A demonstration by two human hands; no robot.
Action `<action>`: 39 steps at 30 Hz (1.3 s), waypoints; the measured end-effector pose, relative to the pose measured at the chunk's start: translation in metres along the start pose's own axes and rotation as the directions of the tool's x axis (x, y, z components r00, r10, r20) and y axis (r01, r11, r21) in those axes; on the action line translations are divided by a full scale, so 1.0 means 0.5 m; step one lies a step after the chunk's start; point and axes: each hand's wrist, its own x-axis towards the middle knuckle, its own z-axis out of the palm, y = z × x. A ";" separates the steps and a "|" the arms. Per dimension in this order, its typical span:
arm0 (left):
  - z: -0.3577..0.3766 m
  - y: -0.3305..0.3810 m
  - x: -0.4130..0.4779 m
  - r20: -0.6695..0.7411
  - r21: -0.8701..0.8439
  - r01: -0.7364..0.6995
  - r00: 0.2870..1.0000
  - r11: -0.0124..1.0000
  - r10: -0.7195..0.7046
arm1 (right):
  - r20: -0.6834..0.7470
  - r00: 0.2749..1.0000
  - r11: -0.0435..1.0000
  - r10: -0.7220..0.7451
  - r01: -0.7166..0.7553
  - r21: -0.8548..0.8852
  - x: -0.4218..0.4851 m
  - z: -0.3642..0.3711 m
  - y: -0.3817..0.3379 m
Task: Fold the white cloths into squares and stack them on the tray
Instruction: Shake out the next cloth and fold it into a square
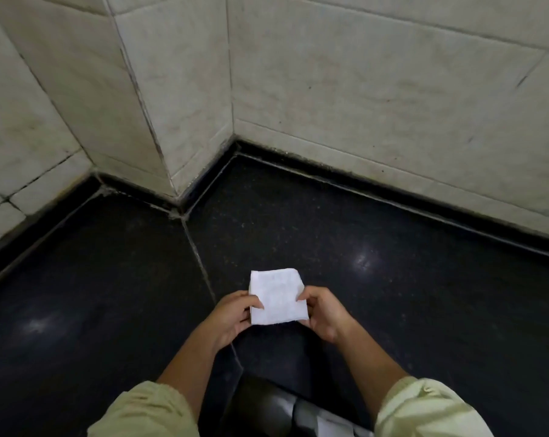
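White folded cloth (277, 296) pinched between left hand (232, 316) and right hand (325, 313).

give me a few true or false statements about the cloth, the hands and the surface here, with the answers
1. Both hands hold the white cloth. True: the left hand grips its left edge, the right hand its right edge.
2. The cloth is spread out flat and unfolded. False: it is folded into a small, roughly square shape.
3. The counter is dark and glossy. True.
4. The cloth is blue. False: it is white.
5. The wall tiles are black. False: they are pale.
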 end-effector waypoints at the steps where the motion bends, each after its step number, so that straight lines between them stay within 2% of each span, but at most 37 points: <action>1: 0.003 0.000 0.000 0.022 0.018 -0.007 1.000 1.000 0.006 | 0.002 1.000 1.000 -0.016 0.016 0.011 -0.009 -0.004 -0.001; 9: 0.129 -0.033 -0.030 0.236 0.220 -0.072 0.972 0.973 0.018 | -0.082 0.989 0.985 -0.126 0.135 0.112 -0.128 -0.157 0.028; 15: 0.291 -0.081 -0.085 0.358 0.277 -0.160 0.932 0.947 0.052 | -0.157 0.963 0.963 -0.218 0.238 0.124 -0.250 -0.314 0.036; 20: 0.453 -0.164 -0.134 0.398 0.295 -0.208 0.914 0.933 0.077 | -0.217 0.939 0.948 -0.268 0.298 0.117 -0.371 -0.461 0.052; 25: 0.637 -0.252 -0.184 0.473 0.330 -0.271 0.876 0.904 0.089 | -0.306 0.897 0.920 -0.320 0.372 0.128 -0.510 -0.631 0.077; 30: 0.829 -0.323 -0.226 0.559 0.391 -0.291 0.829 0.873 0.025 | -0.430 0.835 0.876 -0.343 0.449 0.175 -0.634 -0.787 0.097; 39: 1.159 -0.364 -0.280 0.702 0.460 -0.390 0.710 0.798 -0.059 | -0.597 0.711 0.777 -0.371 0.590 0.220 -0.814 -1.016 0.065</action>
